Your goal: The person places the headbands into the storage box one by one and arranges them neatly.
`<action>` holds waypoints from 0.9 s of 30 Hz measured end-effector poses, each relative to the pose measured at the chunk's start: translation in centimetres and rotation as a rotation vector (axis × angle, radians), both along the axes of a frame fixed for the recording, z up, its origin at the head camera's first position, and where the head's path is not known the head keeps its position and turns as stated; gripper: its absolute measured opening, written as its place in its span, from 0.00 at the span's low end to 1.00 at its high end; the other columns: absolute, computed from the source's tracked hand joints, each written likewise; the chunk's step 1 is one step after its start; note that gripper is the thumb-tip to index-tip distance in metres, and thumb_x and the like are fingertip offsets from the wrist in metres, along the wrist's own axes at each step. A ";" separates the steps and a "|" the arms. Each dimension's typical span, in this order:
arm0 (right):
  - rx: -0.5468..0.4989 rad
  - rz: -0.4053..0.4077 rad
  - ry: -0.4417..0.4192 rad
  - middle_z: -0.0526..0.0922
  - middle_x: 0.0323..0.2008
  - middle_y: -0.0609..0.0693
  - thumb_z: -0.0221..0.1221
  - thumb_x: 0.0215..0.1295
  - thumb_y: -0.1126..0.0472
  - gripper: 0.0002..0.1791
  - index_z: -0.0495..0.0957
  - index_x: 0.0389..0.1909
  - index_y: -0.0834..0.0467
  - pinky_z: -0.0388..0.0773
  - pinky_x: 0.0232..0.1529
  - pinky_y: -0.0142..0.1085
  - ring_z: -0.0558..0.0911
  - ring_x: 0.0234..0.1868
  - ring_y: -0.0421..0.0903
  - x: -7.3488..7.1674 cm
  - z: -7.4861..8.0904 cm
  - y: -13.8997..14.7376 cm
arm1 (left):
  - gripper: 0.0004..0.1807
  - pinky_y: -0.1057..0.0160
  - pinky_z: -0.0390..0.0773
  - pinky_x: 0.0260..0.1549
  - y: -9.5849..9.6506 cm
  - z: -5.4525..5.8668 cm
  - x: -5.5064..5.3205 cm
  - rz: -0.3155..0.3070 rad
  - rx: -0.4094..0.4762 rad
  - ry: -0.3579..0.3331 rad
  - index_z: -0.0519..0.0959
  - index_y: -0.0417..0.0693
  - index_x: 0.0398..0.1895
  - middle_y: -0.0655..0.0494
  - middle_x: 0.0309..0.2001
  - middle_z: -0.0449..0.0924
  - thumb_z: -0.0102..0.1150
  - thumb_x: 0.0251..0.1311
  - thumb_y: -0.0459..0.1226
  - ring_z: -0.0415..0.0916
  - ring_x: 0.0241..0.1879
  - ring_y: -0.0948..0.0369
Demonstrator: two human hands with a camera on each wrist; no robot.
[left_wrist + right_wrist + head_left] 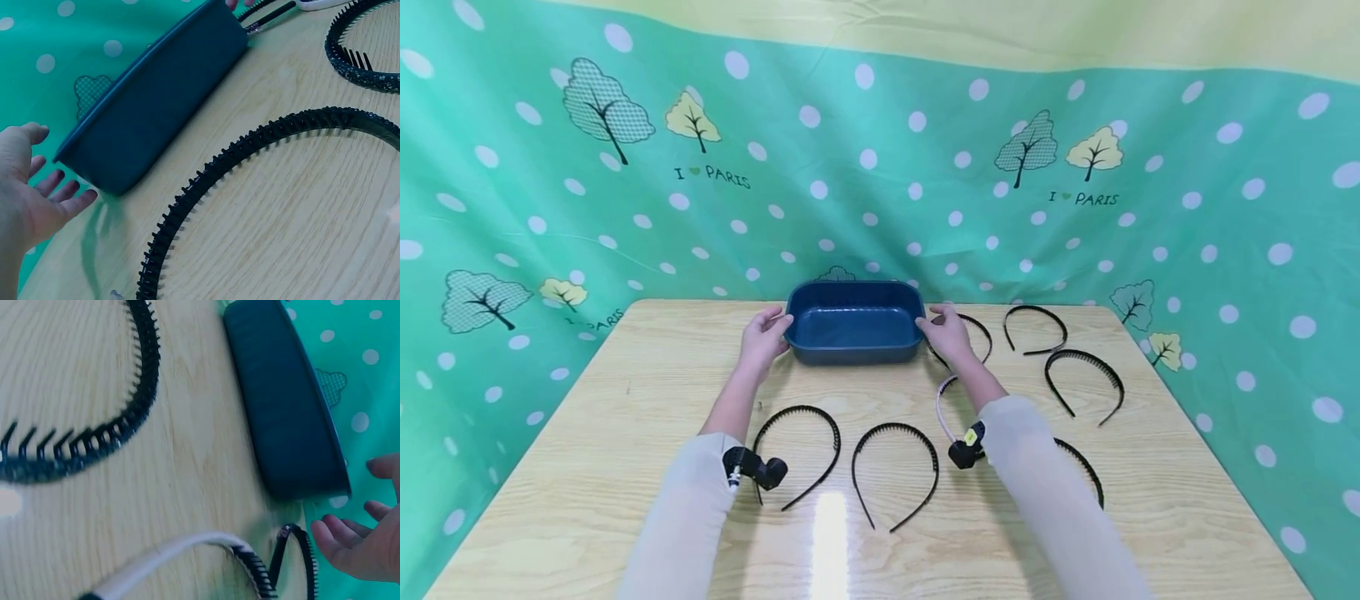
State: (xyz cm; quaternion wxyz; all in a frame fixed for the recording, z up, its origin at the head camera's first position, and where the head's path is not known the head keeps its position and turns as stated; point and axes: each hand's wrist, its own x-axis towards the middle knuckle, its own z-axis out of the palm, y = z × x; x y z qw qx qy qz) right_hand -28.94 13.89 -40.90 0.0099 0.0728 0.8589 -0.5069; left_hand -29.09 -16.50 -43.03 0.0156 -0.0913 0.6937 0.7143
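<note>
A dark blue rectangular bin stands at the back of the table, its inside showing only its own floor and walls. At its left end is my left hand, and in the left wrist view a gap shows between the spread fingers and the bin's corner. My right hand is at the opposite end, its thumb close to the rim. The right wrist view shows that hand's fingers loosely bent and apart from the bin. Behind the right hand lies a black toothed headband, partly hidden.
Two black headbands, a left one and a middle one, lie in front of the bin. On the right are more headbands, one partly under the right sleeve. A pale-banded headband lies near the right wrist. A dotted green curtain hangs behind.
</note>
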 end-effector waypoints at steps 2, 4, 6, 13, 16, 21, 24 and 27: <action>-0.025 -0.005 -0.013 0.71 0.53 0.60 0.53 0.67 0.53 0.28 0.62 0.65 0.58 0.73 0.45 0.40 0.73 0.48 0.53 -0.1 -0.2 -0.3 | 0.31 0.50 0.68 0.62 0.1 -0.1 0.0 0.003 0.004 -0.007 0.53 0.41 0.71 0.39 0.69 0.57 0.48 0.68 0.39 0.59 0.68 0.48; -0.060 -0.015 -0.028 0.70 0.52 0.59 0.53 0.68 0.55 0.28 0.61 0.66 0.58 0.73 0.42 0.37 0.72 0.46 0.51 -0.3 -0.5 -0.6 | 0.31 0.50 0.67 0.62 0.1 -0.2 -0.1 0.006 0.016 -0.009 0.53 0.41 0.71 0.40 0.70 0.57 0.48 0.68 0.39 0.59 0.68 0.48; -0.093 -0.021 -0.044 0.70 0.52 0.59 0.53 0.68 0.57 0.28 0.61 0.66 0.59 0.73 0.41 0.36 0.72 0.47 0.50 -0.4 -0.6 -0.8 | 0.31 0.50 0.67 0.62 0.1 -0.3 -0.1 0.007 0.026 -0.007 0.53 0.42 0.71 0.40 0.70 0.57 0.48 0.68 0.39 0.59 0.68 0.49; -0.147 -0.044 -0.083 0.72 0.54 0.59 0.50 0.69 0.61 0.27 0.59 0.68 0.58 0.73 0.44 0.37 0.74 0.48 0.49 -0.7 -0.7 -1.3 | 0.30 0.50 0.70 0.60 0.1 -0.8 -0.3 0.012 -0.004 -0.007 0.56 0.42 0.71 0.41 0.69 0.59 0.47 0.68 0.38 0.61 0.67 0.49; -0.158 -0.048 -0.091 0.73 0.50 0.58 0.50 0.69 0.62 0.26 0.60 0.68 0.58 0.72 0.37 0.33 0.73 0.40 0.46 -0.8 -0.6 -1.4 | 0.28 0.50 0.71 0.59 0.0 -1.0 -0.4 0.005 -0.023 -0.017 0.56 0.40 0.70 0.40 0.68 0.60 0.46 0.69 0.37 0.62 0.66 0.48; -0.177 -0.048 -0.107 0.71 0.44 0.55 0.48 0.69 0.65 0.26 0.61 0.67 0.57 0.71 0.36 0.33 0.71 0.36 0.44 -0.8 -0.5 -1.4 | 0.26 0.52 0.74 0.56 0.0 -1.2 -0.2 -0.001 -0.048 -0.026 0.58 0.38 0.69 0.38 0.65 0.63 0.45 0.68 0.34 0.66 0.62 0.47; -0.212 -0.054 -0.111 0.70 0.43 0.54 0.48 0.68 0.67 0.26 0.61 0.67 0.58 0.76 0.46 0.40 0.72 0.39 0.46 -0.6 -0.4 -1.3 | 0.26 0.53 0.75 0.55 0.0 -1.2 -0.1 -0.010 -0.053 -0.026 0.59 0.39 0.68 0.39 0.65 0.64 0.46 0.68 0.34 0.67 0.61 0.47; -0.230 -0.054 -0.103 0.69 0.41 0.54 0.48 0.68 0.68 0.26 0.62 0.67 0.60 0.75 0.53 0.45 0.71 0.38 0.46 -0.4 -0.2 -1.1 | 0.26 0.52 0.75 0.55 0.0 -1.1 0.1 -0.022 -0.049 -0.024 0.60 0.39 0.68 0.39 0.64 0.64 0.47 0.67 0.33 0.67 0.61 0.47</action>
